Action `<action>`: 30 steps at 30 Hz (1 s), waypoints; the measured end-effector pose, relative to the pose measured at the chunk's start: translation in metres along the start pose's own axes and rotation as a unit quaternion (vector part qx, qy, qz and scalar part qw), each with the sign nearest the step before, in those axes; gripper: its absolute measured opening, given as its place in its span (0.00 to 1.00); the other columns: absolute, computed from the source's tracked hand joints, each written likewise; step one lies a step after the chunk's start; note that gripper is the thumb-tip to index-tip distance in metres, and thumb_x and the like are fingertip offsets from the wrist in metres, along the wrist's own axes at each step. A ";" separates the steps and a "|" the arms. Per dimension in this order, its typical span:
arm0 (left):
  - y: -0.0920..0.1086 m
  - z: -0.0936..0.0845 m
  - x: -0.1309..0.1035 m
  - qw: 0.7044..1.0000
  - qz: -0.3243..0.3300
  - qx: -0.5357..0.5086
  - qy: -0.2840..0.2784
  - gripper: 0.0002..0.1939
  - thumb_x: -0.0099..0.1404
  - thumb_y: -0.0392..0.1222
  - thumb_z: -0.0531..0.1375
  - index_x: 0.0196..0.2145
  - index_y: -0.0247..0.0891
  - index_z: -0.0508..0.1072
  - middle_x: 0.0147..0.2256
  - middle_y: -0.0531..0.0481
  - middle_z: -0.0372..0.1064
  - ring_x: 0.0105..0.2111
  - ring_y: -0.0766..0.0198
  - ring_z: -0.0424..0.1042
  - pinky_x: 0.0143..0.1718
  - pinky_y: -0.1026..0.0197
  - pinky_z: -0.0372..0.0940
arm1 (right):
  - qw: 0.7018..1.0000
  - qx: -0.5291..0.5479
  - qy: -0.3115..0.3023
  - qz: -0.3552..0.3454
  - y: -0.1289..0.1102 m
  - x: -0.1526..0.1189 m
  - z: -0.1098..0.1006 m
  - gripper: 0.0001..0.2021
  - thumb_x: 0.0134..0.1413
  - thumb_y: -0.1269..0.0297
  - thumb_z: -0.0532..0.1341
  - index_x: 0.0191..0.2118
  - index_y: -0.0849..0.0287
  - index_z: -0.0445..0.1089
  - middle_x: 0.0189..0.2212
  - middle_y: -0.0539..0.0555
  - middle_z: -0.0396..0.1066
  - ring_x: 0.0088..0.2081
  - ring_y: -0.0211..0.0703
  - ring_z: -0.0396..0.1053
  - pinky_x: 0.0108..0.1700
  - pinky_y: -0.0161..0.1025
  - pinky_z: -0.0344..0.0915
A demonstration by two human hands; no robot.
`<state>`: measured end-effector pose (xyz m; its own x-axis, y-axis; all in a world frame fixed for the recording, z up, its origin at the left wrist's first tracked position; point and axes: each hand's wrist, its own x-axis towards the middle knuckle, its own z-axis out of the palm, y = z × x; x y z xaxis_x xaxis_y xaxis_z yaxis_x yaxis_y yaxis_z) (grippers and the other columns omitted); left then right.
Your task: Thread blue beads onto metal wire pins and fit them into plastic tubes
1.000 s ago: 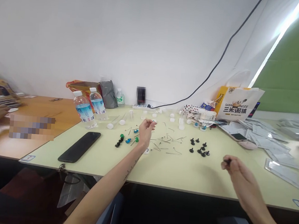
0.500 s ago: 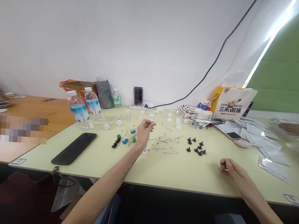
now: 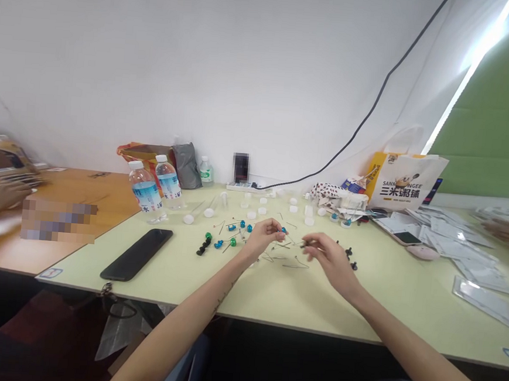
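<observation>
Head view: right of the phone [image 3: 137,254], your left hand [image 3: 263,238] pinched a blue piece [image 3: 283,231], your right hand [image 3: 330,262] a dark piece [image 3: 304,244]. A fingertip slip could have dropped either.

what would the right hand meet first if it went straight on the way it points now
Most likely the left hand and the blue piece it pinches, though depth from the right hand is unclear.
</observation>
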<state>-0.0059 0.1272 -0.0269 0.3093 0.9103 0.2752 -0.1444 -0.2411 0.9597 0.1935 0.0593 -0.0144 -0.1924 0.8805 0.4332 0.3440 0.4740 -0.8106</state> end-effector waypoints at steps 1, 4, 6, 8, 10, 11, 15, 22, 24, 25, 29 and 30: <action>0.001 0.000 -0.001 1.000 0.003 -0.001 -0.006 0.12 0.49 0.40 0.64 0.29 0.34 0.65 0.28 0.48 0.70 0.26 0.67 0.68 0.33 0.62 0.63 | 1.000 0.011 0.000 -0.023 0.000 0.014 0.010 0.09 0.56 0.60 0.53 0.40 0.56 0.65 0.35 0.53 0.68 0.29 0.39 0.69 0.36 0.39 0.66; 0.002 0.000 -0.003 1.000 0.010 -0.002 -0.015 0.13 0.50 0.39 0.64 0.32 0.36 0.65 0.27 0.51 0.69 0.27 0.67 0.69 0.33 0.62 0.63 | 0.998 0.038 0.018 -0.055 0.011 0.042 0.030 0.08 0.54 0.62 0.54 0.39 0.57 0.65 0.34 0.53 0.69 0.30 0.39 0.69 0.35 0.39 0.66; 0.002 0.000 -0.003 1.000 0.004 0.006 -0.010 0.14 0.49 0.38 0.64 0.34 0.36 0.66 0.28 0.51 0.69 0.28 0.67 0.69 0.33 0.61 0.64 | 0.996 0.040 0.037 -0.065 0.020 0.046 0.036 0.09 0.55 0.62 0.54 0.39 0.58 0.66 0.33 0.53 0.70 0.29 0.39 0.68 0.34 0.39 0.66; 0.001 0.000 -0.002 1.000 -0.002 0.024 0.003 0.14 0.48 0.37 0.64 0.34 0.35 0.68 0.29 0.49 0.70 0.28 0.66 0.69 0.33 0.61 0.64 | 0.995 0.045 0.061 -0.069 0.027 0.043 0.037 0.09 0.54 0.61 0.54 0.39 0.58 0.67 0.31 0.53 0.70 0.28 0.39 0.68 0.32 0.39 0.65; -0.002 0.000 0.000 0.999 0.001 0.045 0.012 0.13 0.47 0.37 0.65 0.33 0.34 0.70 0.29 0.48 0.70 0.29 0.65 0.69 0.33 0.61 0.64 | 0.994 0.047 0.072 -0.070 0.030 0.037 0.036 0.10 0.54 0.60 0.55 0.39 0.58 0.67 0.31 0.53 0.70 0.29 0.40 0.68 0.33 0.39 0.66; -0.003 0.000 0.000 0.998 0.004 0.053 0.013 0.12 0.47 0.37 0.65 0.32 0.34 0.71 0.29 0.48 0.70 0.29 0.65 0.69 0.33 0.62 0.64 | 0.994 0.046 0.074 -0.069 0.031 0.034 0.035 0.10 0.54 0.60 0.55 0.39 0.58 0.67 0.31 0.53 0.70 0.30 0.41 0.69 0.34 0.40 0.66; -0.005 0.000 0.001 0.998 0.002 0.059 0.001 0.11 0.48 0.37 0.64 0.31 0.33 0.72 0.29 0.47 0.71 0.30 0.64 0.69 0.34 0.61 0.64 | 0.995 0.032 0.067 -0.072 0.029 0.031 0.035 0.08 0.53 0.61 0.56 0.38 0.56 0.67 0.33 0.52 0.69 0.30 0.40 0.69 0.35 0.39 0.67; -0.008 -0.001 0.001 0.999 -0.010 0.040 -0.009 0.12 0.48 0.38 0.65 0.33 0.33 0.72 0.29 0.47 0.71 0.30 0.64 0.71 0.37 0.59 0.65 | 0.993 0.013 0.062 -0.101 0.035 0.032 0.037 0.08 0.54 0.60 0.56 0.38 0.56 0.66 0.35 0.53 0.68 0.34 0.43 0.69 0.38 0.42 0.68; -0.010 -0.001 0.001 0.999 -0.015 0.039 -0.009 0.12 0.47 0.37 0.65 0.32 0.33 0.72 0.29 0.47 0.71 0.30 0.64 0.71 0.37 0.59 0.65 | 0.992 0.004 0.062 -0.112 0.035 0.031 0.036 0.07 0.54 0.60 0.57 0.38 0.56 0.66 0.34 0.54 0.67 0.34 0.43 0.69 0.38 0.42 0.68; -0.010 -0.002 0.002 0.999 -0.017 0.038 -0.009 0.12 0.47 0.38 0.65 0.32 0.33 0.72 0.29 0.47 0.71 0.30 0.64 0.71 0.37 0.58 0.65 | 0.991 -0.003 0.061 -0.121 0.034 0.031 0.035 0.07 0.55 0.60 0.56 0.38 0.55 0.66 0.35 0.54 0.67 0.35 0.43 0.69 0.39 0.42 0.68; -0.010 -0.002 0.002 0.999 -0.017 0.038 -0.016 0.12 0.47 0.38 0.65 0.32 0.32 0.72 0.28 0.47 0.71 0.28 0.64 0.70 0.36 0.59 0.65 | 0.984 -0.042 0.047 -0.166 0.030 0.031 0.032 0.07 0.57 0.62 0.54 0.38 0.54 0.67 0.36 0.56 0.68 0.36 0.45 0.68 0.40 0.45 0.67; -0.010 -0.002 0.002 0.999 -0.018 0.038 -0.017 0.12 0.47 0.38 0.65 0.32 0.32 0.73 0.27 0.47 0.71 0.27 0.65 0.70 0.35 0.59 0.65 | 0.982 -0.051 0.043 -0.176 0.030 0.031 0.031 0.07 0.57 0.62 0.53 0.38 0.54 0.67 0.36 0.56 0.68 0.36 0.45 0.67 0.39 0.45 0.67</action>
<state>-0.0056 0.1318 -0.0357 0.3449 0.9072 0.2409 -0.0611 -0.2344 0.9702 0.1689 0.1007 -0.0376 -0.2391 0.6574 0.7146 0.3620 0.7433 -0.5626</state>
